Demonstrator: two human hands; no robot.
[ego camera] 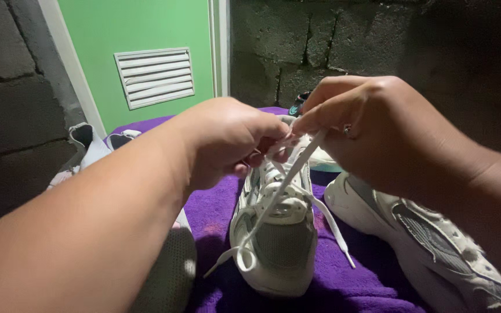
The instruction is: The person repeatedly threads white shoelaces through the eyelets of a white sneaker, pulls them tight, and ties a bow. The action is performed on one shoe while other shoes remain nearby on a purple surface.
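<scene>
Lace [297, 168] pinched above the middle shoe [276, 232], which sits on our purple towel [215, 214].

We hold the flat white lace taut: our right hand [378, 130] has its fingers pressed together on the upper end, and our left hand [230, 142] has its fingers curled in at the eyelets, pinching lace too, we think. Pulled unevenly, the lace could slip out of an eyelet or tip the shoe towards a second shoe [430, 243] on the right. Bare block walls [297, 52] stand behind, with a green door [134, 35] and its vent [155, 77] far left.
</scene>
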